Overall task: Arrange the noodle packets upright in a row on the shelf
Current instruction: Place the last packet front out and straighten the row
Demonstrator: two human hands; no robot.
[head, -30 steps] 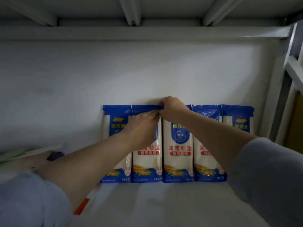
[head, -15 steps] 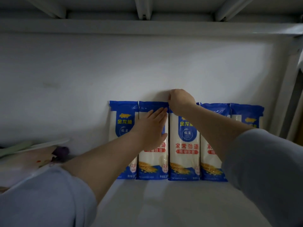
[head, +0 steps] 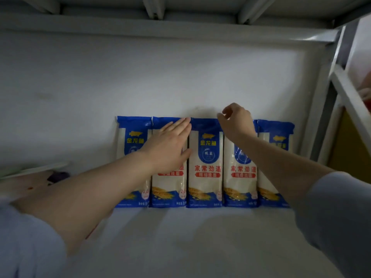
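Observation:
Several blue-and-white noodle packets stand upright side by side against the white back wall of the shelf (head: 180, 237). The middle packet (head: 205, 173) is fully in view. My left hand (head: 168, 145) lies flat, fingers straight, on the second packet from the left (head: 168, 187). My right hand (head: 236, 123) hovers with curled fingers at the top of the fourth packet (head: 241, 177), holding nothing. The leftmost packet (head: 130, 141) and rightmost packet (head: 277, 141) are partly hidden by my forearms.
A pile of flat packaging and a dark purple item (head: 58, 175) lies at the left of the shelf. The upper shelf's metal beams (head: 152, 9) run overhead. A slanted white frame post (head: 329, 109) bounds the right side.
My right hand has let go of the middle packet's top and moved right and slightly up. My left hand went from pinching a packet top to lying flat on the second packet.

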